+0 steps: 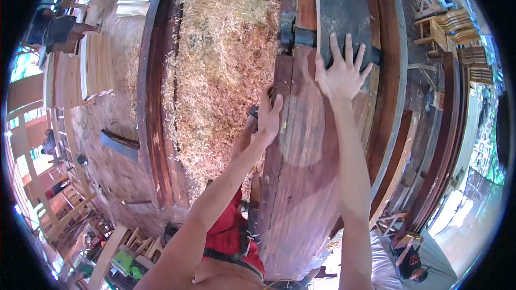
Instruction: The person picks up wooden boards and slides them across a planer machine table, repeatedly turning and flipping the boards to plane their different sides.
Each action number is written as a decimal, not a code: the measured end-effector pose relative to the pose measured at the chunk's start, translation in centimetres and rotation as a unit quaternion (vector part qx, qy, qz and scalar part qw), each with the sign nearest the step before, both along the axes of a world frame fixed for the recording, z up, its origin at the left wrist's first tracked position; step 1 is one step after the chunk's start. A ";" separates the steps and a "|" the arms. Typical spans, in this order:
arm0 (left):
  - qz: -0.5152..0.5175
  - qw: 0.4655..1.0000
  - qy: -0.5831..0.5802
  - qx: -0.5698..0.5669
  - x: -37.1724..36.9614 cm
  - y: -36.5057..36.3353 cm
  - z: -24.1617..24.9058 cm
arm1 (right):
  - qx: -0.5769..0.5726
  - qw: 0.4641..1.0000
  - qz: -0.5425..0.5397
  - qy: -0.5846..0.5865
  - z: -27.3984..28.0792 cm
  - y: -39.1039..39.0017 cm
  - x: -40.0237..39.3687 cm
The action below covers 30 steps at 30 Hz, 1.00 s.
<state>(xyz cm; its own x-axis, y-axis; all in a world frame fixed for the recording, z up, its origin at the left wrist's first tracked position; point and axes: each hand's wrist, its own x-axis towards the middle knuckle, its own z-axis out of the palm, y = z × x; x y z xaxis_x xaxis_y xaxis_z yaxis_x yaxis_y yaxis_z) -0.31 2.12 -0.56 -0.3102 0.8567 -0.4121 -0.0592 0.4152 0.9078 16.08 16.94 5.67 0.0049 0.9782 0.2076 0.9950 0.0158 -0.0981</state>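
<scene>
My right hand lies flat with its fingers spread on a long dark board. The near end of that board is by a black roller set across a wooden work table. At the table's left edge is my left hand, resting against the side with the thumb apart from the fingers. Its fingers look straight, though some are partly hidden, and nothing is seen in them. Dusty marks show on the board's surface.
A thick heap of wood shavings covers the floor left of the table, bounded by a dark beam. Stacked planks stand at far left, near a person. Another person is at lower right. Long timbers lie right.
</scene>
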 end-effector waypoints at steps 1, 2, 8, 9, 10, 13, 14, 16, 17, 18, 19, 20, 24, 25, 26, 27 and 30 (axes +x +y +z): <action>0.002 1.000 0.000 0.004 0.0 0.1 -0.1 | -0.001 1.000 -0.006 0.000 -0.2 2.3 -0.6; 0.005 1.000 0.000 0.007 -0.1 0.2 -0.3 | 0.002 1.000 -0.004 0.000 -0.4 4.8 -1.0; 0.007 0.998 0.029 0.062 -0.3 -0.6 -3.0 | 0.001 1.000 -0.006 -0.030 -1.6 18.0 -3.0; 0.029 0.998 -0.017 0.055 -0.3 -0.1 -1.3 | -0.005 1.000 0.003 -0.017 -2.2 20.3 -3.2; 0.028 0.998 -0.020 0.060 -0.6 0.5 -1.4 | 0.000 1.000 0.003 -0.020 -2.2 22.4 -3.7; 0.218 0.954 -0.174 -0.108 -2.8 5.0 0.9 | -0.045 0.997 0.016 0.060 0.6 26.0 -4.2; 0.215 0.968 -0.118 -0.062 -4.1 7.6 0.5 | -0.040 0.998 0.014 0.054 1.0 26.9 -3.8; 0.162 0.985 -0.043 0.041 -7.6 13.5 0.4 | -0.091 0.960 -0.174 0.201 0.9 28.6 -2.1; 0.128 0.991 -0.032 0.019 -9.4 17.4 1.0 | -0.109 0.945 -0.195 0.240 1.7 27.4 -2.5; 0.064 0.998 0.016 0.020 -11.2 21.5 0.3 | -0.105 0.944 -0.204 0.238 2.0 26.9 -2.7; 0.048 0.997 0.043 0.032 -11.5 25.4 0.9 | -0.116 0.938 -0.217 0.246 2.6 26.8 -2.9; -0.011 0.999 0.038 0.018 -11.9 29.6 1.8 | -0.126 0.932 -0.226 0.254 3.1 27.0 -3.2; -0.096 0.986 -0.117 -0.067 -10.3 39.9 4.4 | -0.158 0.923 -0.194 0.293 2.7 26.9 -6.5; -0.100 0.986 -0.121 -0.061 -10.3 42.1 3.7 | -0.158 0.921 -0.168 0.316 3.5 26.3 -7.5; -0.163 0.983 -0.060 -0.054 -10.9 44.0 1.7 | -0.162 0.912 -0.156 0.344 3.3 26.6 -8.3; -0.224 0.974 0.003 -0.044 -11.6 45.1 1.2 | -0.152 0.896 -0.137 0.395 4.4 25.6 -9.2; -0.266 0.962 -0.050 -0.020 -13.4 42.5 6.9 | -0.173 0.840 -0.044 0.512 0.7 26.5 -8.1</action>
